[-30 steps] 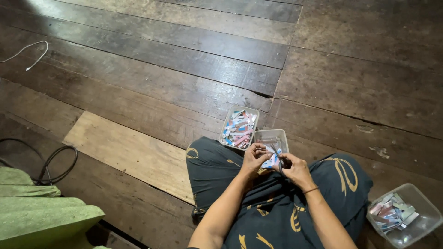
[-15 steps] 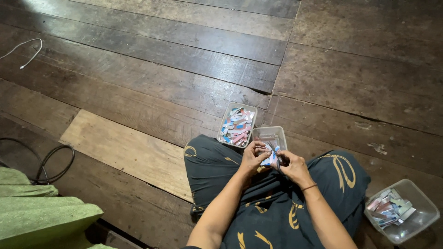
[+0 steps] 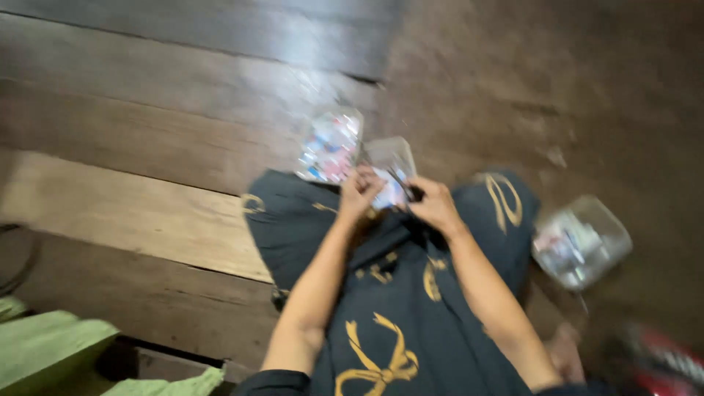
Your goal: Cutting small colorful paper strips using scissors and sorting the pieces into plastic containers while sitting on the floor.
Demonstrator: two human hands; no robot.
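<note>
Underneath, a dark plank floor (image 3: pixel 183 95) blurs. Left hand (image 3: pixel 359 192) and right hand (image 3: pixel 434 205) pinch a blue-white paper piece (image 3: pixel 387 194) between them, near two clear tubs (image 3: pixel 331 145) just beyond.

Worn, dark wooden floor (image 3: pixel 183 95) with a dull sheen; one paler matt plank (image 3: pixel 125 213). Clear plastic tubs (image 3: pixel 579 242) beside the hands hold glossy paper strips (image 3: pixel 330 147). Dark cloth (image 3: pixel 396 308), gold-printed, beneath them.

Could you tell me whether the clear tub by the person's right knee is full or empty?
Partly filled: the clear tub holds blurred paper pieces on its near side.
</note>
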